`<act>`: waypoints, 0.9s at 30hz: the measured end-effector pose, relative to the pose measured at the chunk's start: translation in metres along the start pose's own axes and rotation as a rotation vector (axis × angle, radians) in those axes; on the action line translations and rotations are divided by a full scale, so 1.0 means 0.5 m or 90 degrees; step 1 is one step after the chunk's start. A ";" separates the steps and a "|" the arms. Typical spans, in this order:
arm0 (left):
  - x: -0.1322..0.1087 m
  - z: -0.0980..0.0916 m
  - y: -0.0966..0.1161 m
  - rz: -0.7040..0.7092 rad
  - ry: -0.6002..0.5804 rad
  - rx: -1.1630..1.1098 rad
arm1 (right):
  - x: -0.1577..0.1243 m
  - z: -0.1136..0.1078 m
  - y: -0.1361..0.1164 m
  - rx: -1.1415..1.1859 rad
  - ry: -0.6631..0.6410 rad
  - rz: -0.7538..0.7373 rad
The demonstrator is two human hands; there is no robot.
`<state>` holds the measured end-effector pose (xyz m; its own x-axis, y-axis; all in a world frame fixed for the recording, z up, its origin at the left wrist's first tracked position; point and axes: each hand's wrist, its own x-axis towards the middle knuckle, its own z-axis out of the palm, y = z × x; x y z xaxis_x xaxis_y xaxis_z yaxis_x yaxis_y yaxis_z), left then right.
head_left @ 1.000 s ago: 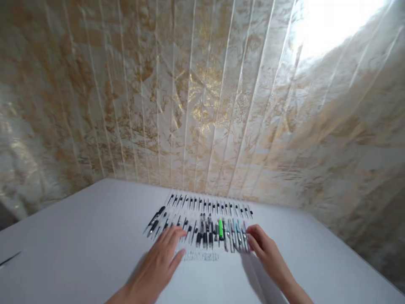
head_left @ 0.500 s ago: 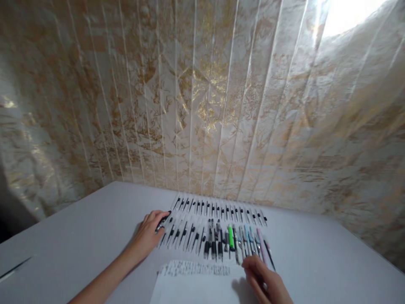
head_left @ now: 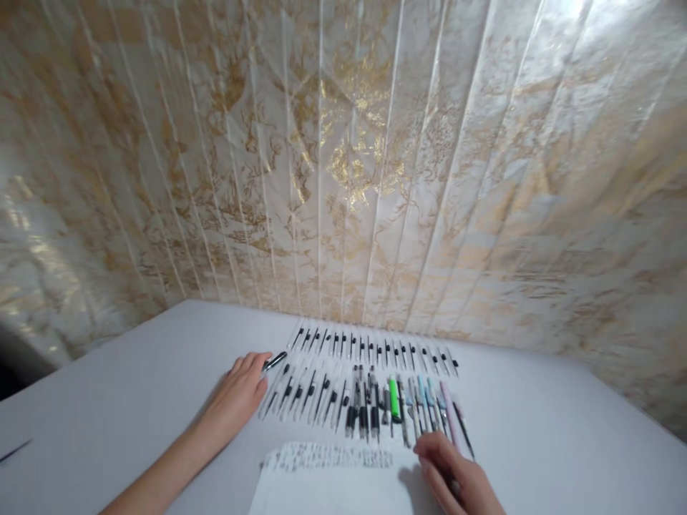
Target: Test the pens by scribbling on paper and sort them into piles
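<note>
At the left end of the pen rows, my left hand (head_left: 244, 390) lies low over the table with a dark, shiny pen (head_left: 275, 361) between thumb and fingers. The pen's far end sticks out to the right. Beside it is a row of clear pens with black clips (head_left: 311, 393), followed by pens with black grips (head_left: 363, 418), a green highlighter (head_left: 394, 398) and a pink pen (head_left: 448, 408). My right hand (head_left: 456, 472) rests curled at the right edge of a sheet of paper (head_left: 327, 490); whatever its fingers hold is hidden.
A second row of clear pens (head_left: 370, 350) lies farther back, near the patterned gold and silver curtain (head_left: 348, 172). Dark marks cover the sheet's top strip. A thin dark pen-like item (head_left: 16, 450) lies at the far left of the white table (head_left: 134, 386).
My left hand has drawn slightly left, and the dark pen in it has tipped flatter, showing more of its length. My right hand stays curled by the paper. The view has shifted a little.
</note>
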<state>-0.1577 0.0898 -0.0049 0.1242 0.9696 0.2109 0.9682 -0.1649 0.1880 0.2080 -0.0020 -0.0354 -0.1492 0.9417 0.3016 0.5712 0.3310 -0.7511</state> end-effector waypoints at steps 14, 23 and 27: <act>-0.019 -0.037 0.055 -0.049 -0.070 0.200 | -0.001 -0.003 -0.015 -0.022 -0.022 -0.026; -0.025 -0.037 0.070 -0.078 -0.062 0.247 | -0.003 0.000 -0.017 -0.064 -0.018 -0.045; -0.026 -0.039 0.075 -0.096 -0.059 0.247 | -0.003 -0.001 -0.020 -0.095 -0.027 -0.051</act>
<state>-0.1270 0.0677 0.0180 -0.0230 0.9928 0.1179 0.9847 0.0429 -0.1692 0.2026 -0.0070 -0.0281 -0.2317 0.9153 0.3295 0.6693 0.3958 -0.6288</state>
